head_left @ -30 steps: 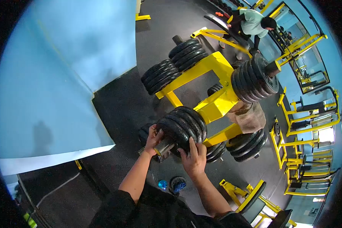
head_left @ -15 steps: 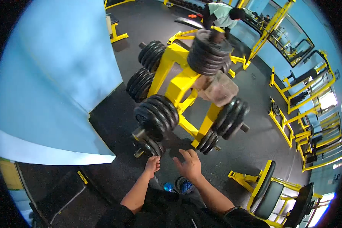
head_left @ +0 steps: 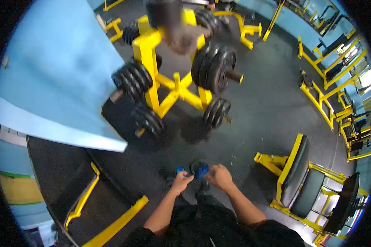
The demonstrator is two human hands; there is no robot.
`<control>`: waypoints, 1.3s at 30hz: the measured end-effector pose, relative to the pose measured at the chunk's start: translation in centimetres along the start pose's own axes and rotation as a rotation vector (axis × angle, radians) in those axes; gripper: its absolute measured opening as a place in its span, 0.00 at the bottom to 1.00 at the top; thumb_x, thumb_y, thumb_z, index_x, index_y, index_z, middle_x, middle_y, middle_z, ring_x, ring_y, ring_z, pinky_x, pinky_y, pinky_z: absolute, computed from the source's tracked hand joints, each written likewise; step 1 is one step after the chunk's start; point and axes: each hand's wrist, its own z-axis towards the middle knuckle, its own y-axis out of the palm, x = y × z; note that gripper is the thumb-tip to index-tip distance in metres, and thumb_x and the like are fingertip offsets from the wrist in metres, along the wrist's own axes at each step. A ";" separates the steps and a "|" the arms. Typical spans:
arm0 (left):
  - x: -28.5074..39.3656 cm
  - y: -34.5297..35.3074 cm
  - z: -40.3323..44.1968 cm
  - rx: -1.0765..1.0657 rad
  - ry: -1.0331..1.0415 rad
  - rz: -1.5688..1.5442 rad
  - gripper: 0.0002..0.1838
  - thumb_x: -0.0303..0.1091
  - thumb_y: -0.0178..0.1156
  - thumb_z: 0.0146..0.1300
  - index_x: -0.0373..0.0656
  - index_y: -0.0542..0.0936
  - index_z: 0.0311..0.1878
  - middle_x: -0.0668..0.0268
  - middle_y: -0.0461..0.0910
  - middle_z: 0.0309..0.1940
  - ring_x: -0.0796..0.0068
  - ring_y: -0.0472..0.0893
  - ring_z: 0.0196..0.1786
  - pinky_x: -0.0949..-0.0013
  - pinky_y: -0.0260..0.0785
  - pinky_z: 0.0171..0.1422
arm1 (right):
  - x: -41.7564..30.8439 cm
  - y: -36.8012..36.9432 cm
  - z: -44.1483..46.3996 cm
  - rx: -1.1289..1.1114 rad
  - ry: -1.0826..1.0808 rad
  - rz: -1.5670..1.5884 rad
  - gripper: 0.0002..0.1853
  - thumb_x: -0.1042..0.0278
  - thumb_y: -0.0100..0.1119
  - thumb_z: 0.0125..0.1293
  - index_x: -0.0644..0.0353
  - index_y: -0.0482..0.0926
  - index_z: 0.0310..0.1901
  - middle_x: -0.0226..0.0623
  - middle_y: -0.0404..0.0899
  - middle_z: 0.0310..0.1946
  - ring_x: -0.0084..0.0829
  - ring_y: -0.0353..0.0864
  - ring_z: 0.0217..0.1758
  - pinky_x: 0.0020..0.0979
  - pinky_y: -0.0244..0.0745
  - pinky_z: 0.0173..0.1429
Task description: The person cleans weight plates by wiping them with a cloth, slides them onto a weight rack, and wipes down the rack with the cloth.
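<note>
My left hand [head_left: 181, 183] hangs low in front of my body, its thumb stretched inward and apart from the loosely bent fingers, with nothing seen in it. Beside it, my right hand [head_left: 221, 177] is half curled with its fingers loosely bent, and no object shows there either. Below them is a blue shoe [head_left: 200, 170] on the floor. Ahead, out of reach of both hands, stands a yellow plate rack [head_left: 146, 51]. Black weight plates [head_left: 132, 80] are stacked on its left peg, and more weight plates [head_left: 213, 68] on its right. Smaller plates [head_left: 217, 112] sit on the low right peg.
A pale blue wall [head_left: 57, 78] with a white lower edge juts in from the left. A yellow and black bench machine [head_left: 303, 177] stands close on the right. Yellow frame bars [head_left: 119, 222] lie at lower left. More machines line the right wall.
The rack now appears higher and farther away. Both hands have dropped lower and drawn back from its plates, with my right hand's spread fingers now more bent.
</note>
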 end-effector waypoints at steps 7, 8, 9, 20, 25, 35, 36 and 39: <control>-9.4 1.8 -0.3 0.101 -0.067 0.354 0.37 0.48 0.71 0.50 0.41 0.68 0.59 0.52 0.71 0.52 0.56 0.76 0.51 0.58 0.71 0.54 | 9.0 8.5 0.6 -0.221 0.130 0.036 0.22 0.54 0.65 0.53 0.62 0.80 0.44 0.52 0.79 0.44 0.51 0.76 0.53 0.43 0.72 0.56; -11.1 1.7 0.6 0.086 -0.123 0.356 0.37 0.45 0.72 0.49 0.42 0.68 0.59 0.49 0.70 0.54 0.51 0.74 0.55 0.56 0.69 0.59 | 10.3 10.7 1.4 -0.225 0.179 0.073 0.23 0.54 0.64 0.53 0.62 0.80 0.45 0.52 0.79 0.45 0.51 0.76 0.53 0.43 0.72 0.57; -13.5 1.6 2.3 0.068 -0.158 0.356 0.37 0.45 0.72 0.49 0.42 0.68 0.59 0.49 0.70 0.54 0.51 0.74 0.55 0.56 0.69 0.59 | 11.9 13.1 2.6 -0.229 0.223 0.104 0.23 0.54 0.64 0.53 0.63 0.80 0.46 0.52 0.79 0.46 0.51 0.76 0.53 0.43 0.72 0.57; -39.4 3.6 30.6 0.379 0.186 0.601 0.62 0.48 0.76 0.41 0.39 0.46 0.74 0.40 0.56 0.66 0.40 0.61 0.67 0.49 0.56 0.70 | 30.3 49.0 18.5 -0.067 0.182 -0.053 0.46 0.46 0.69 0.52 0.57 0.59 0.69 0.63 0.57 0.66 0.64 0.59 0.67 0.51 0.60 0.67; -42.2 4.4 38.9 0.508 0.435 0.469 0.65 0.52 0.78 0.37 0.36 0.48 0.72 0.43 0.64 0.62 0.41 0.66 0.63 0.49 0.59 0.67 | 33.3 57.7 19.3 0.143 0.129 -0.276 0.45 0.45 0.69 0.50 0.49 0.61 0.68 0.59 0.47 0.71 0.62 0.50 0.72 0.52 0.52 0.72; -37.9 3.6 39.9 0.142 0.806 0.942 0.38 0.33 0.67 0.45 0.56 0.70 0.65 0.63 0.76 0.46 0.59 0.74 0.48 0.54 0.65 0.54 | 39.1 53.7 13.4 0.210 0.226 0.111 0.41 0.74 0.67 0.47 0.60 0.60 0.66 0.54 0.64 0.61 0.55 0.63 0.64 0.47 0.58 0.68; -36.9 4.2 38.9 0.041 0.762 1.006 0.37 0.32 0.67 0.44 0.60 0.72 0.63 0.65 0.75 0.47 0.59 0.73 0.48 0.55 0.64 0.53 | 39.5 53.3 13.7 0.304 0.290 0.115 0.41 0.73 0.66 0.48 0.64 0.59 0.66 0.55 0.67 0.59 0.56 0.64 0.62 0.46 0.59 0.67; -37.2 6.1 37.7 -0.131 0.633 1.031 0.34 0.30 0.66 0.43 0.69 0.76 0.58 0.69 0.72 0.51 0.60 0.71 0.48 0.57 0.61 0.53 | 39.5 51.7 17.8 0.434 0.271 0.130 0.41 0.71 0.66 0.50 0.66 0.58 0.66 0.57 0.68 0.58 0.56 0.66 0.61 0.47 0.58 0.67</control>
